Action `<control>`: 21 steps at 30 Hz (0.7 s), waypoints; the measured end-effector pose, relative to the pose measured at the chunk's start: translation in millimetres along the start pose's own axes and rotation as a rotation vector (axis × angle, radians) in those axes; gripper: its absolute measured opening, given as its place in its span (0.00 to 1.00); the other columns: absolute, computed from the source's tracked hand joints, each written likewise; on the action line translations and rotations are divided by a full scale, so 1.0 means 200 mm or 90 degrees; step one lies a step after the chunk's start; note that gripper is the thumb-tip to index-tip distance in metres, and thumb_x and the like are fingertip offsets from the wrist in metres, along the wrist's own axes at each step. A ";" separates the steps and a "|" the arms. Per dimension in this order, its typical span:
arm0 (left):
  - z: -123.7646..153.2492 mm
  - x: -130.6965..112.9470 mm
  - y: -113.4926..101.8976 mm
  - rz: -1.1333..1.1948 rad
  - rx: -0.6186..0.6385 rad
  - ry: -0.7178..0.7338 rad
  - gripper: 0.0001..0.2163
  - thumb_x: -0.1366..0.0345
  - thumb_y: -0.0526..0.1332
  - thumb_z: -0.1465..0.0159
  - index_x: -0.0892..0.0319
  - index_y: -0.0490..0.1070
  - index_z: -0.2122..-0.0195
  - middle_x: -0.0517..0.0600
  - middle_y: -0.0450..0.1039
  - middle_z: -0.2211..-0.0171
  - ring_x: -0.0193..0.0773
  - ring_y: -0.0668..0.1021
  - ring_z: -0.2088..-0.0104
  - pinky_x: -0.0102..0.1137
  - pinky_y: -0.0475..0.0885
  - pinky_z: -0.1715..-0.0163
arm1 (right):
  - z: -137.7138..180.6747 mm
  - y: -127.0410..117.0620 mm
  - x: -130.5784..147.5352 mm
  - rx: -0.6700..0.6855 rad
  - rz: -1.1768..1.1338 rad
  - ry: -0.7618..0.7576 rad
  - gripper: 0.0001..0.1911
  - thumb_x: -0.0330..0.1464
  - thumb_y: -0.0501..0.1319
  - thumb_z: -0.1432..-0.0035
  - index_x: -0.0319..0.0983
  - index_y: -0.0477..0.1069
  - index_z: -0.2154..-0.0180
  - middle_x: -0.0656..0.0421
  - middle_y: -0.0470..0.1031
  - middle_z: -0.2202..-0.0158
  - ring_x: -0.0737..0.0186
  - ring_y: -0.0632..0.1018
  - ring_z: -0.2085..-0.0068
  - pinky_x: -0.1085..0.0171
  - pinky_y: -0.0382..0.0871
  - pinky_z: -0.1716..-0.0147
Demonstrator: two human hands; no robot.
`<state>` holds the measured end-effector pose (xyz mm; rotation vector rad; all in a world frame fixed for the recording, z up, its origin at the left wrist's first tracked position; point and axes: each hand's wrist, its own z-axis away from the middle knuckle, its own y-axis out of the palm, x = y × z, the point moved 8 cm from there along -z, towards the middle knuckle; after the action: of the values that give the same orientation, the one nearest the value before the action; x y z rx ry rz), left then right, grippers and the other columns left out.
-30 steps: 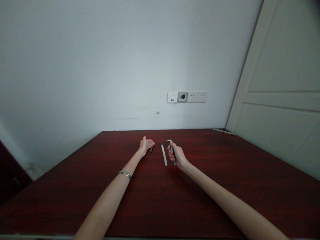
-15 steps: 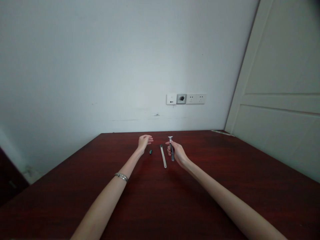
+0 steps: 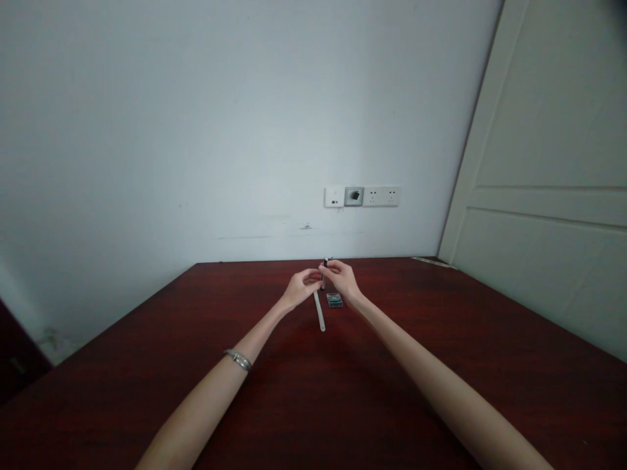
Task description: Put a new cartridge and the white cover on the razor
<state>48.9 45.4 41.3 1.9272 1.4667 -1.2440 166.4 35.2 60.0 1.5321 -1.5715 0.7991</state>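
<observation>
My right hand (image 3: pixel 341 278) pinches a dark-handled razor (image 3: pixel 323 277) near its upper end, keeping it roughly upright above the table. From the other side, the fingertips of my left hand (image 3: pixel 298 288) close on the lower part of the handle. The razor's head, at the top, is partly covered by my right fingers. Below the hands lies a slim pale stick like a toothbrush (image 3: pixel 320 314), its far end hidden behind my left fingers. Beside it, under my right hand, rests a small clear case (image 3: pixel 335 300) with something green inside.
The dark red wooden table (image 3: pixel 313 405) runs up to a white wall (image 3: pixel 196 130). Sockets (image 3: pixel 382 196) are set in the wall. A pale panelled door (image 3: pixel 548 215) stands on the right, with a thin strip (image 3: pixel 434 262) on the table's back right corner.
My two hands have come together, the razor moving left and upward in my right hand. My left hand has moved right to its handle. The clear case has come into view.
</observation>
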 end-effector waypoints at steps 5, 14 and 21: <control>0.00 -0.02 0.03 0.006 -0.011 0.018 0.17 0.65 0.64 0.48 0.66 0.70 0.58 0.56 0.75 0.61 0.42 0.77 0.61 0.37 0.70 0.57 | -0.01 0.05 -0.02 0.015 0.023 -0.011 0.13 0.38 0.65 0.60 0.36 0.71 0.74 0.57 0.75 0.72 0.63 0.75 0.69 0.64 0.69 0.67; -0.01 0.01 -0.07 0.015 -0.079 -0.033 0.10 0.66 0.63 0.47 0.66 0.72 0.65 0.54 0.77 0.69 0.39 0.78 0.69 0.34 0.72 0.64 | 0.04 0.00 -0.10 -0.015 0.066 0.096 0.24 0.46 0.58 0.51 0.37 0.65 0.57 0.56 0.73 0.65 0.65 0.75 0.70 0.67 0.68 0.75; 0.01 0.04 -0.15 0.039 -0.115 -0.064 0.08 0.68 0.62 0.46 0.66 0.70 0.66 0.52 0.75 0.73 0.37 0.78 0.73 0.32 0.73 0.69 | 0.20 0.05 -0.15 0.124 0.602 0.017 0.13 0.38 0.52 0.44 0.39 0.64 0.58 0.56 0.73 0.66 0.60 0.75 0.65 0.64 0.65 0.67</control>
<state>22.2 59.5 39.3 1.7522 1.4078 -1.1244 150.8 16.7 14.5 0.8192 -2.2572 1.4972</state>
